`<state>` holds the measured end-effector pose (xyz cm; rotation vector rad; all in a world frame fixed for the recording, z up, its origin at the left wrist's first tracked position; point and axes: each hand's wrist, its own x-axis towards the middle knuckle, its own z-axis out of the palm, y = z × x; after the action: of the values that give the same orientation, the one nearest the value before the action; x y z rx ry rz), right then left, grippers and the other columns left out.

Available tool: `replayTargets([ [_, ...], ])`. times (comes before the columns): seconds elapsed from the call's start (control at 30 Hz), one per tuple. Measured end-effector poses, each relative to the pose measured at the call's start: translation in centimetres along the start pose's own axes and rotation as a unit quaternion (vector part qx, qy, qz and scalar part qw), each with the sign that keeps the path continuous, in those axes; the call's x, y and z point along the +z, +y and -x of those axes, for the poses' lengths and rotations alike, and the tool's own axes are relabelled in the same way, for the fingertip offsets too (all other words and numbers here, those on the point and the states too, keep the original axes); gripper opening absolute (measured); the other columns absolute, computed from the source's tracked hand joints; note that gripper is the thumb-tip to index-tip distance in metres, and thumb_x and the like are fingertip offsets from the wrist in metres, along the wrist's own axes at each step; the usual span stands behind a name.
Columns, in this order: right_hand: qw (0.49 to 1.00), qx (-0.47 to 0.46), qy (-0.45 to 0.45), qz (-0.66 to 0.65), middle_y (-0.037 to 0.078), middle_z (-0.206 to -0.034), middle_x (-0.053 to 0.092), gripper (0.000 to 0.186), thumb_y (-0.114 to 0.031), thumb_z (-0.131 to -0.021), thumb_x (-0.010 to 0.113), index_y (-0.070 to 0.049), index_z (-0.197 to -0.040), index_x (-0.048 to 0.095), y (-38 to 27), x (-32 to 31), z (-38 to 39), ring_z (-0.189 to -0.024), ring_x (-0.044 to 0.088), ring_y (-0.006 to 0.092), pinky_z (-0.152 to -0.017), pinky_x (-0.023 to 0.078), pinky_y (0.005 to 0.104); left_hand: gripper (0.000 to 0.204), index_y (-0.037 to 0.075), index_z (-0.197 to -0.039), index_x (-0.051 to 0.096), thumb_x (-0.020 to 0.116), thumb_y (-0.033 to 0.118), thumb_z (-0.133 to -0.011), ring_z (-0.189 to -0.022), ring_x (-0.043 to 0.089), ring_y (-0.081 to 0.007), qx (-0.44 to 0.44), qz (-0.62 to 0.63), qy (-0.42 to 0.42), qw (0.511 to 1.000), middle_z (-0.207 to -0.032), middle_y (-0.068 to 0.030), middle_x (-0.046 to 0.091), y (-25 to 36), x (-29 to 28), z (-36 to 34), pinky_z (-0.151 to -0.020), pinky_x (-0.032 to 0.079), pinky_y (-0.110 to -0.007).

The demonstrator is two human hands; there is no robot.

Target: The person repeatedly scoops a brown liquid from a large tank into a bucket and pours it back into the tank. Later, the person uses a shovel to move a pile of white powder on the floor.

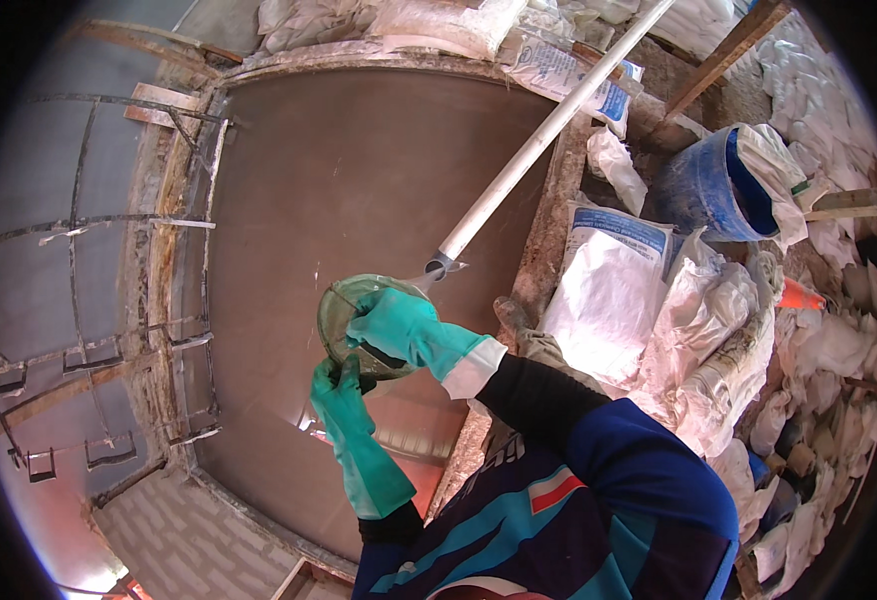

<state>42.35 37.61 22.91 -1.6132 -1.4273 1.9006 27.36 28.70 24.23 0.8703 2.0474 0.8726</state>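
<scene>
Both gloved hands, left hand [342, 385] and right hand [391, 325], clamp the wet, likely slippery green bowl [344, 300] at its near rim, best supported from underneath.

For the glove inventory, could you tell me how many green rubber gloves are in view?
2: one on the left hand under the round green container, one on the right hand over it.

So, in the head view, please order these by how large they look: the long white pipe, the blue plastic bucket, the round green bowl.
1. Long white pipe, by length.
2. Blue plastic bucket.
3. Round green bowl, close to the bucket; it sits nearer the camera, so this order is unsure.
</scene>
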Motion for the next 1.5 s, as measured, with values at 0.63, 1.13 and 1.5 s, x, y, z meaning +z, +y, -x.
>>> replayTargets([
  [0.63,0.992,-0.025,0.089,-0.084,0.009,-0.087,0.073,0.028,-0.032,-0.081,0.069,-0.011,-0.1,0.073,3.2,1.1,1.4,-0.081,0.072,0.0243,-0.076,0.056,0.0356,0.021,-0.006,-0.111,0.058,0.064,0.005,-0.094,-0.08,0.064,-0.0191,0.073,-0.012,-0.036,0.997,-0.097,-0.011,0.064,-0.7,3.7,-0.2,-0.065,0.057,-0.033],
  [1.13,0.993,-0.117,-0.007,-0.018,0.001,-0.085,0.073,0.029,-0.043,-0.09,0.067,-0.014,-0.094,0.069,5.6,11.5,4.6,-0.082,0.069,0.0187,-0.076,0.053,0.0334,0.022,-0.007,-0.105,0.053,0.062,0.004,-0.088,-0.062,0.059,-0.018,-0.038,0.125,0.063,0.989,-0.087,-0.0138,0.061,-24.7,-6.8,-0.3,-0.052,0.05,-0.033],
  [1.5,0.953,0.037,-0.239,0.181,0.005,-0.078,0.07,0.035,-0.041,-0.09,0.068,-0.008,-0.1,0.066,17.7,29.7,-1.6,-0.069,0.067,0.016,-0.067,0.052,0.0347,0.023,0.005,-0.104,0.059,0.073,0.006,-0.086,-0.07,0.063,-0.0163,-0.297,0.326,0.182,0.879,-0.089,-0.0052,0.063,-47.6,-7.1,7.6,-0.055,0.058,-0.033],
])
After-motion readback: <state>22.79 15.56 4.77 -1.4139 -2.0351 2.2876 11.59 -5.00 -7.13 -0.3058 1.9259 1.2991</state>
